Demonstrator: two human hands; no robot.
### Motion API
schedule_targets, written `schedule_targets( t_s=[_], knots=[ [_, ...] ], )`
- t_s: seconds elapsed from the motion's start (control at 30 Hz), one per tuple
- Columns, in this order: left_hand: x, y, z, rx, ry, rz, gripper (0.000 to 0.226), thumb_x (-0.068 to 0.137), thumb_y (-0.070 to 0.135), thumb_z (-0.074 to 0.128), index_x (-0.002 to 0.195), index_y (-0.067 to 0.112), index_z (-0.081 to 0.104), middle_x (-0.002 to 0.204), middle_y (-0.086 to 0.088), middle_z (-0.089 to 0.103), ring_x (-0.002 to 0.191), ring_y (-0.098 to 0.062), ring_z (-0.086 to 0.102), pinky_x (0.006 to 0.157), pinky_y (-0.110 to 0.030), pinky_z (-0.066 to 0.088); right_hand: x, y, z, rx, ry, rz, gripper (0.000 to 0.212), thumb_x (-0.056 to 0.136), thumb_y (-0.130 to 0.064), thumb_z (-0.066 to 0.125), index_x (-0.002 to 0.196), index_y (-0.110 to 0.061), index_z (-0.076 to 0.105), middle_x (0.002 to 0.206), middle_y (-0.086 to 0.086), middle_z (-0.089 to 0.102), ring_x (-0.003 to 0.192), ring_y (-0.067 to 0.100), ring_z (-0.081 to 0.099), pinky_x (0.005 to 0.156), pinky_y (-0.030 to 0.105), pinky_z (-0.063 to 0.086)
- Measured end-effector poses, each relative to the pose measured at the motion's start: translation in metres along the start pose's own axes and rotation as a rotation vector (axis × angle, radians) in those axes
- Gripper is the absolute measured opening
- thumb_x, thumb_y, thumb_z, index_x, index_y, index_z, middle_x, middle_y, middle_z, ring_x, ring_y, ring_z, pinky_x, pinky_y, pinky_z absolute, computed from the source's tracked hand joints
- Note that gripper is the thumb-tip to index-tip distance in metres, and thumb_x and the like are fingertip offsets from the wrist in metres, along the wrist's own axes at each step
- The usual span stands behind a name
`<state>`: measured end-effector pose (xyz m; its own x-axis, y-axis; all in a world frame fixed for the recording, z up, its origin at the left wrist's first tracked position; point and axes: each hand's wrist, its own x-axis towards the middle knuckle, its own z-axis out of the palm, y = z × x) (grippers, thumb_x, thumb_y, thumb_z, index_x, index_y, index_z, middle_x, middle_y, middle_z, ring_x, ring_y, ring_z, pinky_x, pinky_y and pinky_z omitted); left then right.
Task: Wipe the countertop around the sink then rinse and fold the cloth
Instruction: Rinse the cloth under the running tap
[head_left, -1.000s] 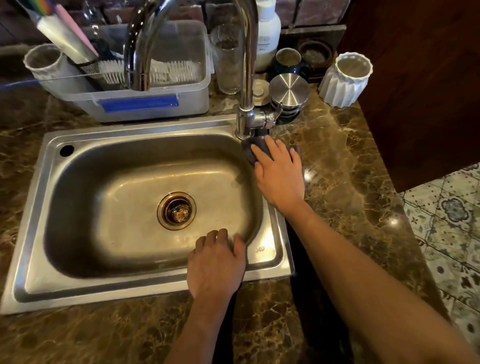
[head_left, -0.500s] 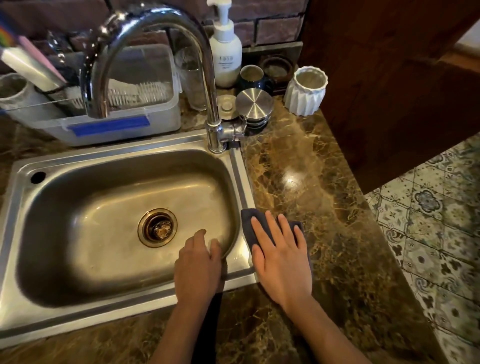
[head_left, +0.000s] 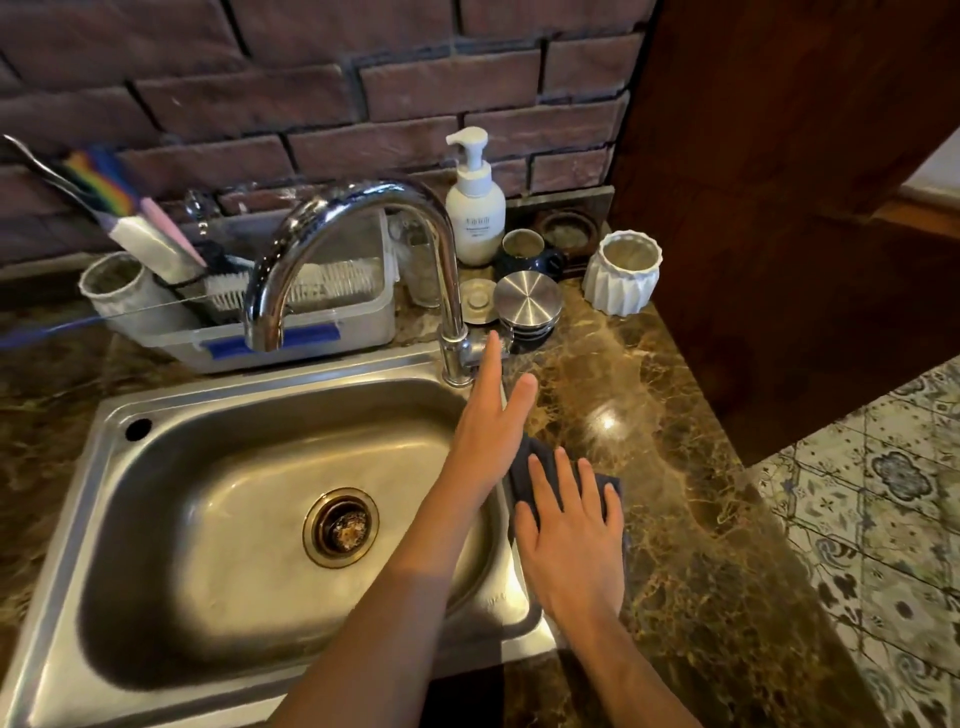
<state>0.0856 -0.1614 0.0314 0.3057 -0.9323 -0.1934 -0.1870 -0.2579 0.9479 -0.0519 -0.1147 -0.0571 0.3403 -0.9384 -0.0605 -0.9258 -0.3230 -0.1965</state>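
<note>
Domestic kitchen. Stainless sink (head_left: 156, 431) set in brown marble counter (head_left: 675, 467); chrome faucet (head_left: 363, 208) at 12 o'clock. Soap pump bottle (head_left: 475, 208), dish tub (head_left: 332, 322) with brushes against brick wall (head_left: 311, 78). Patterned floor tiles (head_left: 883, 519) at 3 o'clock.

Sink (head_left: 156, 415): brushed steel, dull sheen.
Tap (head_left: 363, 208): polished chrome, mirror-bright.
Countertop (head_left: 675, 467): brown veined marble, glossy, smooth.
Cloth (head_left: 524, 467): dark, matt fabric, flat under the right hand (head_left: 571, 540).
Wall (head_left: 311, 104): rough red brick, matt.
Soap bottle (head_left: 475, 208): white plastic, smooth.
Round lid (head_left: 527, 301): brushed steel.
Ribbed cup (head_left: 621, 275): white, matt.
</note>
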Motion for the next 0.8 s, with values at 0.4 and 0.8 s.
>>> schedule_targets(
  t_s=[0.4,0.8],
  knots=[
    [0.014,0.001,0.019,-0.039,-0.059,-0.013,0.073,0.096,0.059,0.039,0.159,0.04,0.008,0.168,0.014,0.011,0.154,-0.009,0.013,0.125,-0.045,0.018,0.0,-0.002,-0.002,-0.019,0.005,0.006,0.06,0.097,-0.051,0.031,0.151,-0.03,0.042,0.159,0.003,0.041,0.148,0.027,0.035,0.118,0.048,0.016],
    [-0.045,-0.031,-0.017,-0.242,-0.046,-0.181,0.06,0.103,0.029,0.052,0.157,0.027,0.026,0.161,0.0,0.034,0.146,-0.013,0.034,0.119,-0.035,0.034,0.007,-0.001,-0.006,0.245,0.063,0.047,0.052,0.104,-0.042,0.023,0.135,-0.028,0.061,0.148,-0.01,0.051,0.145,0.017,0.038,0.121,0.038,0.013]
  ],
)
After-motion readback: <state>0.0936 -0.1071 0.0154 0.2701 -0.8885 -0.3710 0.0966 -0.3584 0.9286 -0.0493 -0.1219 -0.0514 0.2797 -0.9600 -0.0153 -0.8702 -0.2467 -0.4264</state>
